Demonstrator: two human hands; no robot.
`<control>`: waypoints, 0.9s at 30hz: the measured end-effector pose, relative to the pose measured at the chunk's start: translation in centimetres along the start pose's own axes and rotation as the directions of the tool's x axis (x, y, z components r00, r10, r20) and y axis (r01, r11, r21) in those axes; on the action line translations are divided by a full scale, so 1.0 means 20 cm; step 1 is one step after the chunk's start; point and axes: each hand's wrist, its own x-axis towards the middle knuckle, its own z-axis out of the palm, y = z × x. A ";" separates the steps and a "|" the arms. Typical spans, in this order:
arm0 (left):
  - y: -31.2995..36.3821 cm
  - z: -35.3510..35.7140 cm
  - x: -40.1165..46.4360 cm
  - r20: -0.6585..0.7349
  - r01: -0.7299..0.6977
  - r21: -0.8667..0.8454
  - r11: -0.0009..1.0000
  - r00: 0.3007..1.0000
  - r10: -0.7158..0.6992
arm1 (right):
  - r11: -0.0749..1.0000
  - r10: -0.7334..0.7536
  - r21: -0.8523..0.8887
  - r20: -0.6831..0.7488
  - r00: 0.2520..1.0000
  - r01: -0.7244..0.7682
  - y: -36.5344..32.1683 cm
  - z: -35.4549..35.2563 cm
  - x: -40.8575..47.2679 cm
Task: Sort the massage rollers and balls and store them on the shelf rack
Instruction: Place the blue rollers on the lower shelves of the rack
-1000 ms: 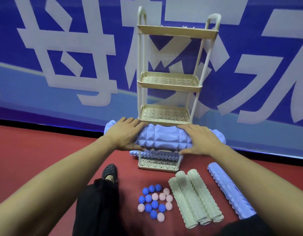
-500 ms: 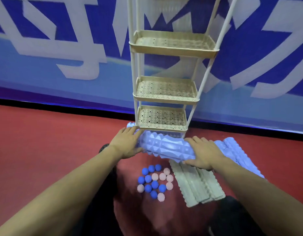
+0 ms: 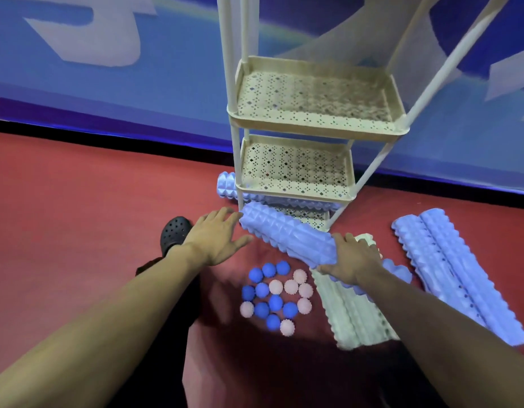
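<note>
My right hand (image 3: 353, 260) grips a lavender spiked massage roller (image 3: 287, 234) near its right end. The roller slants up-left toward the bottom tier of the beige shelf rack (image 3: 319, 131). With straight, spread fingers, my left hand (image 3: 215, 237) touches the roller's left end. A second lavender roller (image 3: 227, 187) lies on the bottom tier and sticks out to the left. On the red floor are two more lavender rollers (image 3: 449, 275), several pale green rollers (image 3: 354, 319) and a cluster of blue and pink spiky balls (image 3: 274, 298).
The rack stands against a blue banner wall (image 3: 107, 92). Its two upper visible tiers hold nothing. My black shoe (image 3: 175, 232) rests on the floor left of the rack, just behind my left hand. Open red floor (image 3: 78, 216) stretches to the left.
The roller has come down from in front of the rack to its bottom tier and now slants. My left hand has let go of its side and touches its end. The view tilted downward.
</note>
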 end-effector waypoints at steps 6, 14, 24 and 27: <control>0.01 0.04 0.16 0.116 0.104 -0.115 0.988 0.989 -0.090 | 0.982 0.083 0.174 -0.052 0.995 -0.073 0.02 0.09 0.18; 0.07 0.05 0.32 0.102 -0.023 -0.005 1.000 0.995 0.023 | 0.982 -0.014 0.185 -0.146 0.989 0.041 0.01 0.09 0.41; 0.08 0.16 0.37 0.155 0.037 -0.120 0.992 0.988 -0.018 | 0.966 -0.066 0.236 -0.185 0.980 0.109 -0.11 0.11 0.68; 0.09 0.15 0.39 0.135 0.049 -0.165 0.985 0.990 -0.027 | 0.975 -0.024 0.211 -0.222 0.975 0.072 -0.16 0.13 0.72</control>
